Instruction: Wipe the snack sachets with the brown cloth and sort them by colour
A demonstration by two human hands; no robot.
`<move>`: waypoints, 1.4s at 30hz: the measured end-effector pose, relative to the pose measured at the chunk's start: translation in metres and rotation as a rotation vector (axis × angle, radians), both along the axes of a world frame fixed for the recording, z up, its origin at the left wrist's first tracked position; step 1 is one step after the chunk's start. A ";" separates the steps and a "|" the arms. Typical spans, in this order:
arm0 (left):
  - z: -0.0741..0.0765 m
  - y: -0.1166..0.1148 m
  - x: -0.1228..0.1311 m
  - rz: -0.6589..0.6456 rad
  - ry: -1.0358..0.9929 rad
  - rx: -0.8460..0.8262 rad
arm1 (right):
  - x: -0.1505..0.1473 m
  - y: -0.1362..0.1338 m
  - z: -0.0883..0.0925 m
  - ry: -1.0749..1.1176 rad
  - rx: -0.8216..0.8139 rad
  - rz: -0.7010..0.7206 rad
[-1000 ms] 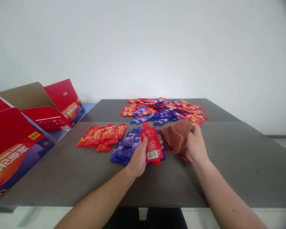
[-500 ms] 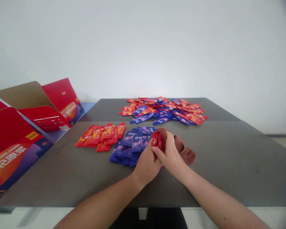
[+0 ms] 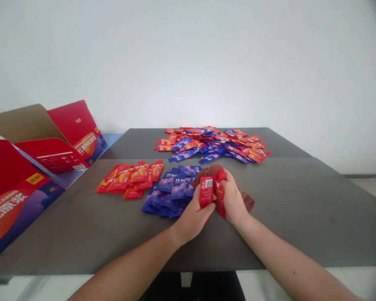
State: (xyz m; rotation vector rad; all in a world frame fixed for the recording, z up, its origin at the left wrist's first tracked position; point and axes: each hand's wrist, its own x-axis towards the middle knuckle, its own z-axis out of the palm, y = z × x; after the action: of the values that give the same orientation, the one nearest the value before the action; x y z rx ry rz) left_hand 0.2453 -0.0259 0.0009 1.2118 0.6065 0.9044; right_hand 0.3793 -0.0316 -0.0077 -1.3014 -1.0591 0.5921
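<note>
Both hands meet over the middle of the dark table (image 3: 288, 225). My left hand (image 3: 192, 217) is closed on a red sachet (image 3: 207, 191), its barcode label facing me. My right hand (image 3: 235, 202) is closed on a brown cloth (image 3: 247, 201) and presses against the sachet; part of the cloth bunches behind the sachet. Just left of my hands lies a small pile of blue sachets (image 3: 171, 190), and further left a small pile of red sachets (image 3: 128, 177).
A large mixed heap of red and blue sachets (image 3: 211, 144) lies at the far side of the table. Open red cardboard boxes (image 3: 65, 138) stand off the table's left side, one close by at the left edge (image 3: 9, 200). A white wall is behind.
A second ago my left hand held the sachet flat and my right held the cloth apart. The hands have come together, the cloth now wrapped against the sachet, which has turned upright.
</note>
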 end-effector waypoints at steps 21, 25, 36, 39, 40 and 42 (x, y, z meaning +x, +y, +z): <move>-0.004 0.015 -0.001 0.127 -0.090 -0.273 | 0.021 0.015 0.016 0.611 0.282 -0.197; 0.002 0.020 -0.003 0.163 -0.140 -0.236 | 0.029 0.003 0.027 0.238 0.452 -0.276; 0.014 0.036 -0.012 0.331 -0.247 -0.067 | -0.015 -0.024 0.022 -1.111 0.370 0.393; 0.012 0.048 -0.016 0.492 -0.292 -0.099 | 0.002 -0.018 0.018 -1.033 0.288 0.230; 0.012 0.052 -0.018 0.550 -0.302 -0.098 | 0.009 -0.016 0.017 -0.935 0.246 0.128; 0.014 0.059 -0.025 0.625 -0.315 -0.076 | 0.023 -0.010 0.018 -0.627 0.171 -0.084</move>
State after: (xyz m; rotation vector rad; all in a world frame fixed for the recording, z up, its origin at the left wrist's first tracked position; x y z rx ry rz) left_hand 0.2200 0.0330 0.0149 0.7871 0.7682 1.5467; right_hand 0.4026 -0.0412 0.0106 -1.4039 -1.5159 0.0119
